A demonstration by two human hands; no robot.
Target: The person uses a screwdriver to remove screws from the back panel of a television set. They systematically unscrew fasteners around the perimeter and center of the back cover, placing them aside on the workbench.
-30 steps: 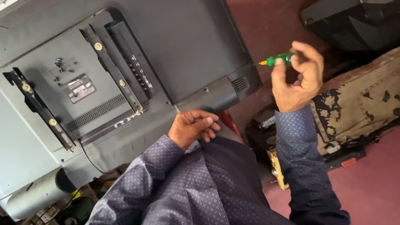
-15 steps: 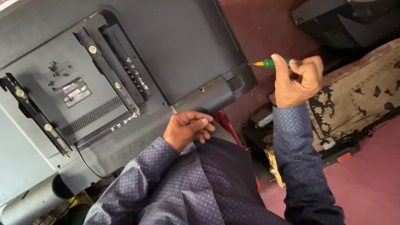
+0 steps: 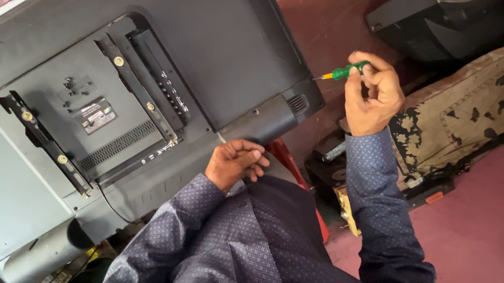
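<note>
Screwdriver (image 3: 348, 70) in right hand (image 3: 373, 98), beside television (image 3: 231, 57)

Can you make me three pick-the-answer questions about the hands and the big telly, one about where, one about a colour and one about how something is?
1. Where is the left hand?
A. at the lower edge of the television back
B. on the pink floor
C. on the old set in the corner

2. What colour is the handle of the screwdriver?
A. red
B. green
C. blue

3. How is the right hand holding the screwdriver?
A. lying flat on the floor
B. pushed into the television
C. raised in the air, tip clear of the television

Answers:
1 A, the curled fingers rest at the panel's lower edge.
2 B, the handle is green with an orange collar.
3 C, a gap shows between tip and panel.
</note>
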